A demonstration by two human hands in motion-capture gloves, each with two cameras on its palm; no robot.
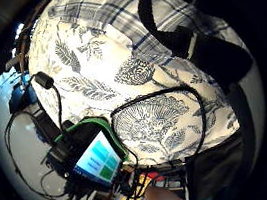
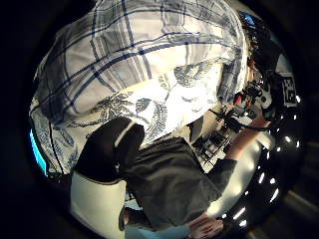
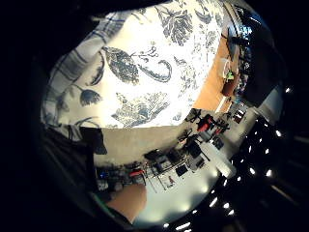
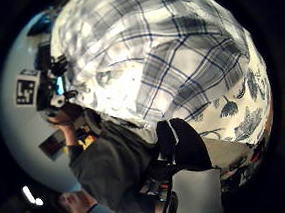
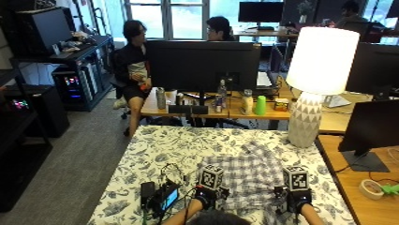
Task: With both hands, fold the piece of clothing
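A blue-and-white plaid shirt (image 5: 249, 176) lies spread on the floral tablecloth (image 5: 181, 150), near the table's front edge. My left hand (image 5: 205, 197) is at the shirt's near left edge and my right hand (image 5: 293, 199) at its near right edge. In the left palm views the plaid cloth (image 2: 134, 55) fills much of the picture, with a gloved finger (image 1: 162, 20) curled over it and the thumb (image 2: 107, 149) at its edge. The right thumb side view shows the plaid cloth (image 4: 161, 63) close, with the thumb (image 4: 184, 143) at its hem. Both hands pinch the shirt's near edge.
A small device with a lit screen (image 5: 163, 197) and tangled cables lies on the tablecloth left of my left hand, also in the palm view (image 1: 98, 161). A tall white lamp (image 5: 314, 79) stands at the far right corner. A monitor (image 5: 374, 131) sits on the desk at the right.
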